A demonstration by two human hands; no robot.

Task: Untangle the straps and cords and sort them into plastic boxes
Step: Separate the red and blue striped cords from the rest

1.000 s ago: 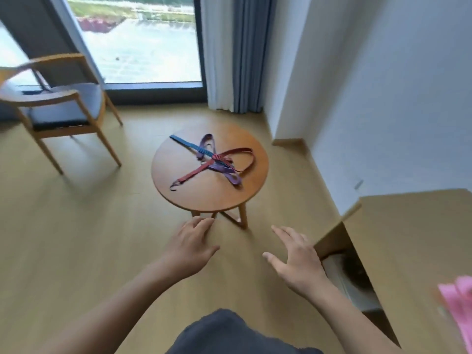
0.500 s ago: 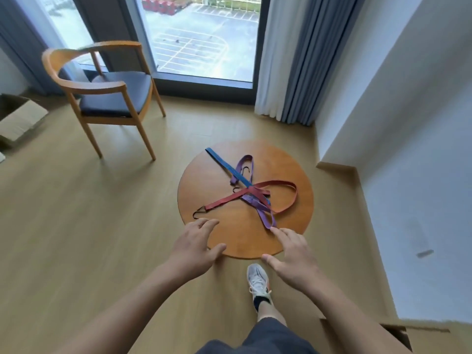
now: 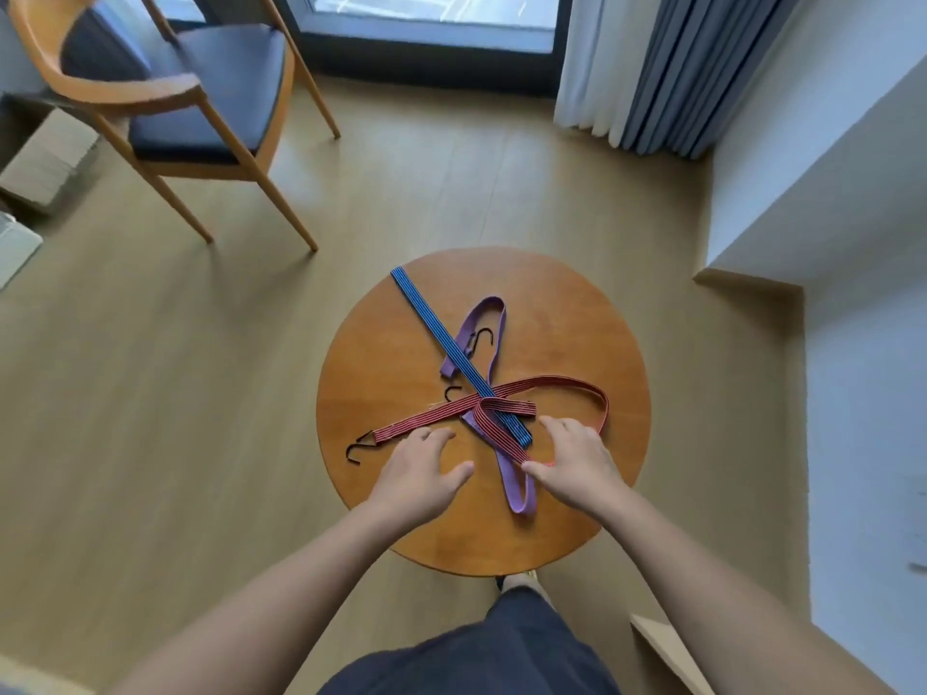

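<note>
- Red strap (image 3: 567, 386) runs just ahead of the left hand (image 3: 421, 474) at lower centre of the frame. That hand is released, with fingers spread and holding nothing. Whether the fingertips touch the strap cannot be told.
- Right hand (image 3: 577, 464), beside it to the right, is likewise loose and splayed, palm down. Its thumb points at the purple strap (image 3: 481, 313), and no grasp shows.
- Both forearms reach in from the bottom edge.
- The tangle lies on the round wooden table (image 3: 351, 343) at mid-frame. The blue strap (image 3: 431, 318) crosses diagonally from upper left, and the red and purple straps loop over one another around it. A black hook (image 3: 358, 446) ends the red strap at the table's left rim.
- On the pale wood floor (image 3: 200, 393) a wooden chair (image 3: 165, 92) stands upper left, with a cardboard box (image 3: 45, 158) at the left edge.
- Grey and white curtains (image 3: 652, 67) hang upper right, beside a white wall (image 3: 827, 168).
</note>
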